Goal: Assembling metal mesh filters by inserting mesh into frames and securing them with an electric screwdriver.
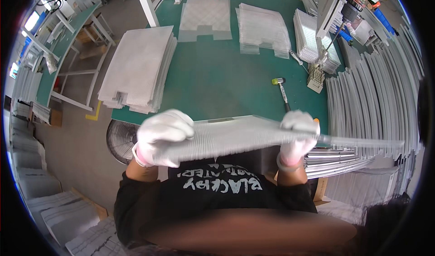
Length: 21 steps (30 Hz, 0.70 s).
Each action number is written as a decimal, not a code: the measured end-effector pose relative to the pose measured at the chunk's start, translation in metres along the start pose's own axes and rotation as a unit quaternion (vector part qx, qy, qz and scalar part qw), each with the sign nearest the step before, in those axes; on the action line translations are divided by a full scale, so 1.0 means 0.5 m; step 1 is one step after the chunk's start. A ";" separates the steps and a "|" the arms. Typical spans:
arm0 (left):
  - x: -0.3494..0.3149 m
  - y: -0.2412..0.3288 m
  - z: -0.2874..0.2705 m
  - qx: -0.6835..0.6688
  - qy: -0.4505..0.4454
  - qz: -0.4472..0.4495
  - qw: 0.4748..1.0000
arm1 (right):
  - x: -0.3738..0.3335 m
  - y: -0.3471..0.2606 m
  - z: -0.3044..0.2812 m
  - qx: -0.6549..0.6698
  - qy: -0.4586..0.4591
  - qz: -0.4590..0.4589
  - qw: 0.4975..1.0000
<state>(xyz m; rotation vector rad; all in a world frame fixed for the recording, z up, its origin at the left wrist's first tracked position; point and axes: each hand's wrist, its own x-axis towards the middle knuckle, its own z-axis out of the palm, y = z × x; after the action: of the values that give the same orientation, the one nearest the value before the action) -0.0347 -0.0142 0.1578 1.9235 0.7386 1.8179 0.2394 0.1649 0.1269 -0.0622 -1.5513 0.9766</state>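
Indistinct shape overlaps the shirt; left hand and right hand clasp a blurred panel.

Light is bright, edges bend, the pleated panel blurs.

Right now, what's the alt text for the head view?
A person's white-gloved left hand and right hand hold a pale ribbed panel, slightly blurred, at the near edge of a green table. On the table beyond lie a stack of pale sheets at left and a small hammer toward the right.
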 end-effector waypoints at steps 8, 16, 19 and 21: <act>0.068 -0.067 -0.003 0.207 0.249 -0.009 0.946 | -0.137 0.171 0.069 -0.423 -0.056 0.022 0.904; 0.091 -0.088 -0.007 0.196 0.331 -0.100 0.917 | -0.159 0.228 0.096 -0.455 -0.005 0.037 0.890; 0.094 -0.090 -0.010 0.194 0.328 -0.117 0.917 | -0.138 0.213 0.081 -0.378 -0.006 0.129 0.917; 0.086 -0.089 -0.011 0.195 0.315 -0.106 0.923 | -0.084 0.220 0.053 -0.090 0.064 0.170 0.979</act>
<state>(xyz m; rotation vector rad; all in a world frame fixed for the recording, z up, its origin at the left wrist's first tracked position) -0.0442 0.0467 0.1652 1.3539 1.5528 2.2861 0.1753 0.1981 0.0302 -0.5232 -1.5344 1.0717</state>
